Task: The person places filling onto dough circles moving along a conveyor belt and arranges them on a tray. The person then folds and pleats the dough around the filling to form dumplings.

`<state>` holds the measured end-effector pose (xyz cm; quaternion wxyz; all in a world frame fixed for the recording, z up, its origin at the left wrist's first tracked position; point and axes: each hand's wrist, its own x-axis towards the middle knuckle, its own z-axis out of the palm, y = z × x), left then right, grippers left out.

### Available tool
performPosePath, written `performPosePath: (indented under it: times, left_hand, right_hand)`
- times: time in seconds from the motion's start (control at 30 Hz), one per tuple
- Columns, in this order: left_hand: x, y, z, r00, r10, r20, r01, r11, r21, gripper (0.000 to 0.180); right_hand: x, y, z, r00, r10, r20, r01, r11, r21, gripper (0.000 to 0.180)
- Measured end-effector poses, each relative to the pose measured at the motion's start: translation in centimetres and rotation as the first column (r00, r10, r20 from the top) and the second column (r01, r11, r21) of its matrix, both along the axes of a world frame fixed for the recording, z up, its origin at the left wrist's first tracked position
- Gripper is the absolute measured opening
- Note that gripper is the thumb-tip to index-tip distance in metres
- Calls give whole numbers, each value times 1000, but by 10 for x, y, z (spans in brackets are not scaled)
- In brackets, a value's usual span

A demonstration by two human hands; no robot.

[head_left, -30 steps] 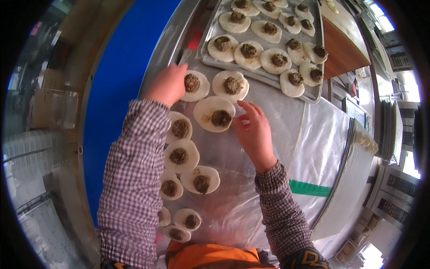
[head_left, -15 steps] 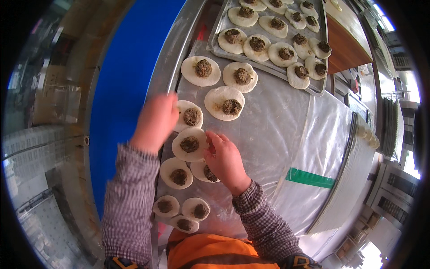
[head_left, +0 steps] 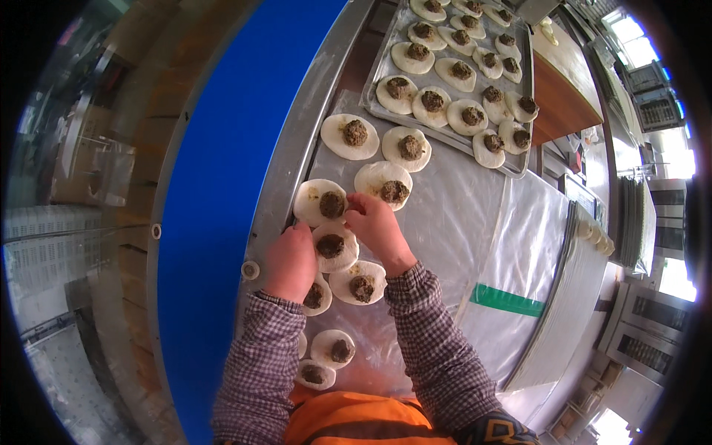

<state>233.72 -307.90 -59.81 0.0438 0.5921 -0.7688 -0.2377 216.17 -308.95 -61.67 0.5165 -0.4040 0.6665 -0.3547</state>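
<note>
Now, left hand (head_left: pixel 291 259) lower, right hand (head_left: pixel 377 230) higher, beside dough rounds (head_left: pixel 316 200)

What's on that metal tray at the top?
Dough rounds, each with a dark lump of filling, set close together. The tray directly under them is covered, so that can't be seen.

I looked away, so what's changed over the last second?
The left hand has left the far left filled round and come toward the body. The right hand has moved left and slightly nearer. Both are now at the edges of a nearer filled round. The tray and green strip look unmoved.
</note>
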Motion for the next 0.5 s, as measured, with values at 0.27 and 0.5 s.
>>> performPosePath:
  times: [0.27,0.5]
  left_hand:
    - [-5,-3,3,993,98,-65,-100,995,-31,18]
    - [9,-6,17,992,-77,100,81,996,-46,19]
  right_hand:
    - [3,-51,8,882,134,-451,-219,965,-141,23]
    - [-19,-82,15,785,415,-460,-492,869,-56,26]
